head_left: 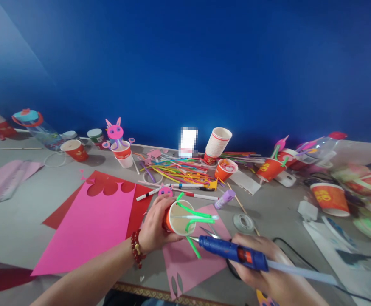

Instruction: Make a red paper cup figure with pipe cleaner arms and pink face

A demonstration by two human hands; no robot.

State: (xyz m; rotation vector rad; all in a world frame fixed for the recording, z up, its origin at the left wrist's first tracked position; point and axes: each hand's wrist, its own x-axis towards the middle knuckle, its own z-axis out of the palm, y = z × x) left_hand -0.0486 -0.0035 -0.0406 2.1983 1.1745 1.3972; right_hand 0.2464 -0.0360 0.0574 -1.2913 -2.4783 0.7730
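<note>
My left hand (156, 225) is wrapped round a red paper cup (168, 217), which is tipped so its open mouth faces right. Green pipe cleaners (193, 212) bend over the rim, and a thin white stick (204, 217) juts out between them. In my right hand (265, 259) is a blue glue gun (233, 251) with a clear glue stick (303, 272) sticking out of its back. The nozzle tip is close to the rim's lower edge; whether it touches I cannot tell. Scissors (209, 233) lie partly hidden behind the gun, on pink paper (201, 267).
Bright pink paper (93, 229) with cut-out curves lies on red paper (67, 208) at left. Behind are colourful pipe cleaners (179, 168), markers (201, 196), a purple glue stick (225, 199), a tape roll (243, 222) and stacked cups (217, 142). A black cord (295, 253) runs at right.
</note>
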